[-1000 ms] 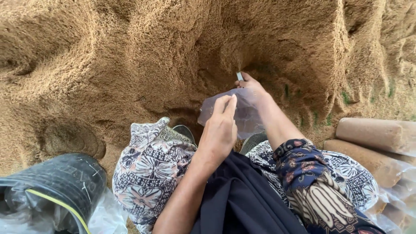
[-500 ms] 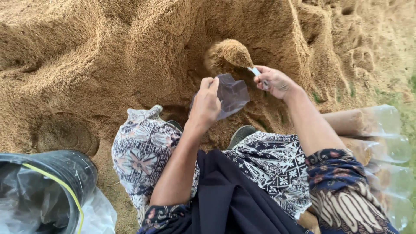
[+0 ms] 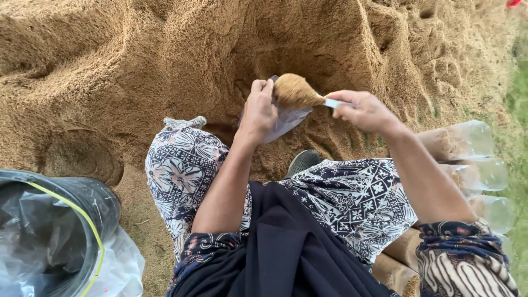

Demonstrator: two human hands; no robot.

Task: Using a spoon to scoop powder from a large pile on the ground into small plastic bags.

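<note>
Sawdust heaped on the scoop (image 3: 296,91) in the right hand (image 3: 366,111) hovers at the clear bag (image 3: 286,122) the left hand (image 3: 258,113) pinches open at nine o'clock, needing a careful tip in.

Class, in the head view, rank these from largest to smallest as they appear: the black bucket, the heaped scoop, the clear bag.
1. black bucket, though nearest the camera
2. clear bag, partly hidden
3. heaped scoop

Black bucket (image 3: 66,220) lower left; filled clear bags (image 3: 473,159) stacked right.
</note>
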